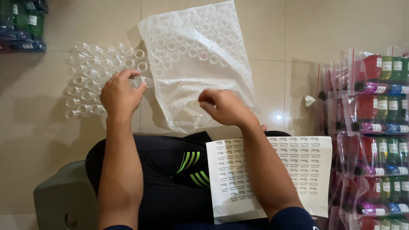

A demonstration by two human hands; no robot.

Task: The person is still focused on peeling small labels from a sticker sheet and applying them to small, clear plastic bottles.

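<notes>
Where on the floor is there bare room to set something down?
Bare tile lies left of the clear bottles, down to the grey stool, and between the plastic bag and the packed pouches. It is crowded around the left hand, right hand and label sheet.

Clear bottles (91, 76), translucent white bag (198, 59), white sticker sheet (272, 170) with rows of black-printed ovals, black trousers (170, 179) with green stripes, beige floor tiles (42, 127).

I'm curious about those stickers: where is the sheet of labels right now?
In the head view, the white label sheet lies across the person's lap on the right side, under the right forearm, beside the bagged coloured bottles.
</notes>
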